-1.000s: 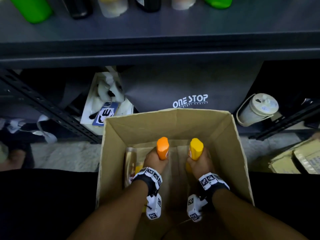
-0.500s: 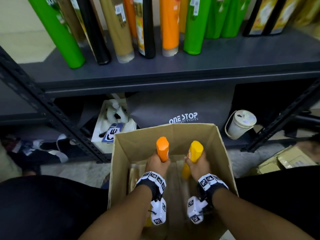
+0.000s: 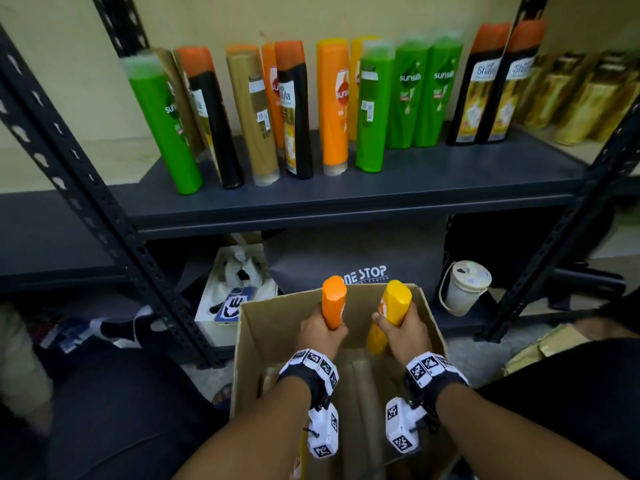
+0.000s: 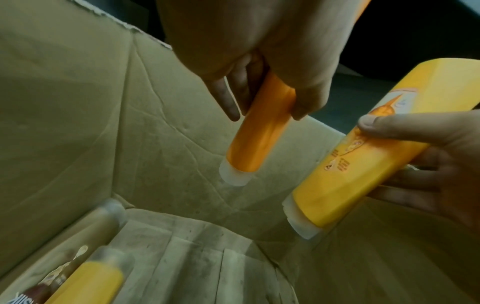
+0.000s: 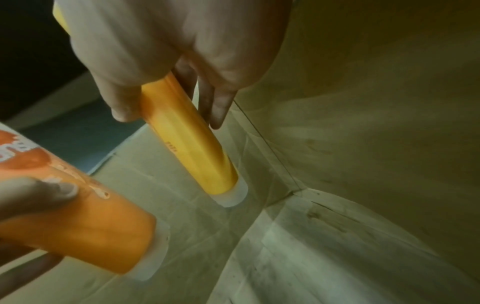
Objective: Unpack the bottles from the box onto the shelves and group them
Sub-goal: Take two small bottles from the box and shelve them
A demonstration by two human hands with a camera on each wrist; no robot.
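My left hand (image 3: 320, 332) grips an orange bottle (image 3: 333, 301) upright, cap end down, inside the open cardboard box (image 3: 254, 337). Beside it my right hand (image 3: 403, 336) grips a yellow bottle (image 3: 389, 311) the same way. In the left wrist view the orange bottle (image 4: 259, 131) hangs clear of the box floor, with the yellow bottle (image 4: 363, 156) to its right. The right wrist view has the yellow bottle (image 5: 187, 135) in my fingers and the orange bottle (image 5: 78, 222) at lower left. More bottles (image 4: 85, 286) lie in the box's left corner.
The dark shelf (image 3: 346, 192) above the box carries a row of upright green, orange, black and gold bottles (image 3: 332, 105). Slanted black uprights (image 3: 114, 216) flank it. Under the shelf sit a grey bag (image 3: 363, 258), a white tub (image 3: 465, 287) and a white box (image 3: 235, 292).
Both hands have lifted their bottles higher in the box. My head has tilted up, so the shelf's whole row of bottles has come into view.
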